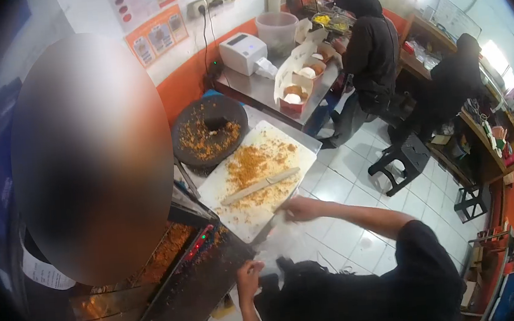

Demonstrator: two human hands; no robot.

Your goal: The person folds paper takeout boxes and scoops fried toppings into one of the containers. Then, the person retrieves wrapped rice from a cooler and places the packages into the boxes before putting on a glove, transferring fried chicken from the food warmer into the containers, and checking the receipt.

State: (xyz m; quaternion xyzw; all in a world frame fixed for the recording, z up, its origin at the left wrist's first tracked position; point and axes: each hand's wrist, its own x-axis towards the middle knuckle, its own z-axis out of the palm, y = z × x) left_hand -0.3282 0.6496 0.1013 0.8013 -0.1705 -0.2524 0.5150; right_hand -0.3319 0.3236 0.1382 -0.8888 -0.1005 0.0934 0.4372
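Observation:
A thin clear plastic bag (283,239) hangs between my two hands, over the floor beside the white cutting board (229,224). My right hand (300,209) is closed on the bag's upper part, close to the board's edge. Lower down and to the left, my left hand (250,276) has its fingers curled at the bag's other side; its grip is partly unclear. Orange-brown crumbs (250,166) cover much of the board, and a long pale knife (260,186) lies across them. Behind the board sits a dark stone mortar (189,157) with similar crumbs inside.
A blurred person (91,156) stands close on the left, by a lit case of fried food (167,254). Open food boxes (293,90) and a label printer (244,53) occupy the steel table. Two co-workers in black work beyond. A black stool (401,163) stands on the tiles.

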